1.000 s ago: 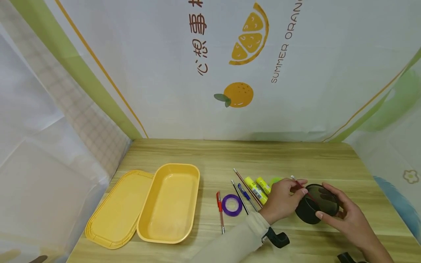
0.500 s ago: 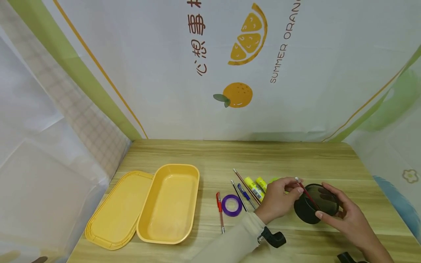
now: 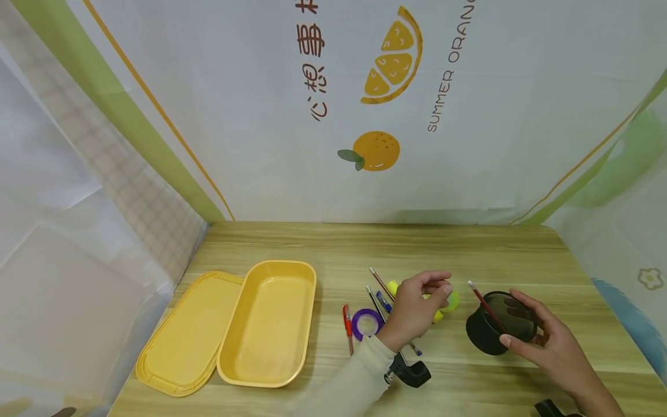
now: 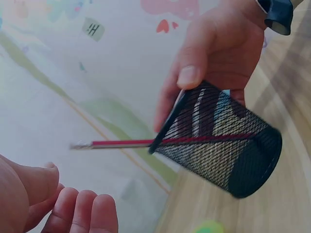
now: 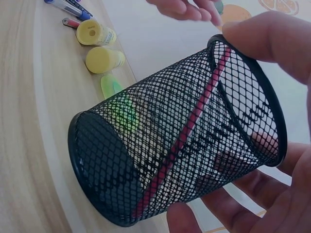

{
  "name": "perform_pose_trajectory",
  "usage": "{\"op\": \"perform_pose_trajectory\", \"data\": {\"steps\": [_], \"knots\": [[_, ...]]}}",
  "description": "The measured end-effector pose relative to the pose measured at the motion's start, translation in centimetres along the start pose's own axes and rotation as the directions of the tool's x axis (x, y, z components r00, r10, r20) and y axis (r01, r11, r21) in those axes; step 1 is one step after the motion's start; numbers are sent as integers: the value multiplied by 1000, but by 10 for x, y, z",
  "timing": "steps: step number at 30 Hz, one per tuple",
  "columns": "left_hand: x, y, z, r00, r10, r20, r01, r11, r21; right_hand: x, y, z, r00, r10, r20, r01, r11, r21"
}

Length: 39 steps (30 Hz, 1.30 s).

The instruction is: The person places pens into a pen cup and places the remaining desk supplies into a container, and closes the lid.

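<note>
My right hand (image 3: 547, 341) grips a black mesh pencil cup (image 3: 480, 336) by its rim and side, tilted with its mouth toward the left hand in the left wrist view. A dark red pencil (image 4: 116, 144) leans inside it, its pale eraser end sticking out past the rim. To the cup's left, my left hand (image 3: 417, 307) hovers with loosely bent fingers and holds nothing. Below and around that hand are yellow tubes (image 5: 99, 59) like glue sticks and a lime-green round thing (image 3: 453, 300), partly covered by the hand.
Left of the hands lie a red pen (image 3: 347, 321), a purple tape roll (image 3: 356, 327), a blue pen (image 3: 383, 302) and pencils (image 3: 380, 279). Farther left stands a yellow box (image 3: 266, 370) with its yellow lid (image 3: 184, 336) beside it. A printed curtain (image 3: 260, 116) hangs behind the table.
My left hand has let go of the red pencil, which now leans in the cup, and has moved left over the yellow tubes. The right hand and cup stay almost still.
</note>
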<state>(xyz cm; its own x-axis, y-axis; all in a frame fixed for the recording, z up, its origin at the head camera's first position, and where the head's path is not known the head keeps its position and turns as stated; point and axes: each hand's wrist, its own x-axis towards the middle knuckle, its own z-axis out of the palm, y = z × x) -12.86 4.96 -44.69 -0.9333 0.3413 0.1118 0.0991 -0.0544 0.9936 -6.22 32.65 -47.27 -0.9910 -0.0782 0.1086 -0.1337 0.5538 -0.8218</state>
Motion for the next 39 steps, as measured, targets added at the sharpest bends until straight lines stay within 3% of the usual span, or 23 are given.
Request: {"op": "perform_pose_trajectory", "data": {"steps": [5,12,20,26,31,39], "knots": [[-5,4,-17,1000,-6,-23,4,998,-58,0,0,1,1000,-1,1,1,1000,9],[-12,10,-37,998,-22,-67,18,998,-57,1,0,2,1000,-2,0,2,1000,13],[-20,6,-54,990,-28,-136,21,998,-54,2,-1,2,1000,7,8,-8,1000,13],[-32,6,-65,981,-12,-192,20,999,40,2,-1,2,1000,12,16,-12,1000,13],[-44,5,-75,973,-26,-231,55,991,122,1,-1,0,999,26,21,-26,1000,7],[-65,1,-89,953,-25,-302,72,987,146,0,-1,-3,1000,24,18,-24,1000,-17]]}}
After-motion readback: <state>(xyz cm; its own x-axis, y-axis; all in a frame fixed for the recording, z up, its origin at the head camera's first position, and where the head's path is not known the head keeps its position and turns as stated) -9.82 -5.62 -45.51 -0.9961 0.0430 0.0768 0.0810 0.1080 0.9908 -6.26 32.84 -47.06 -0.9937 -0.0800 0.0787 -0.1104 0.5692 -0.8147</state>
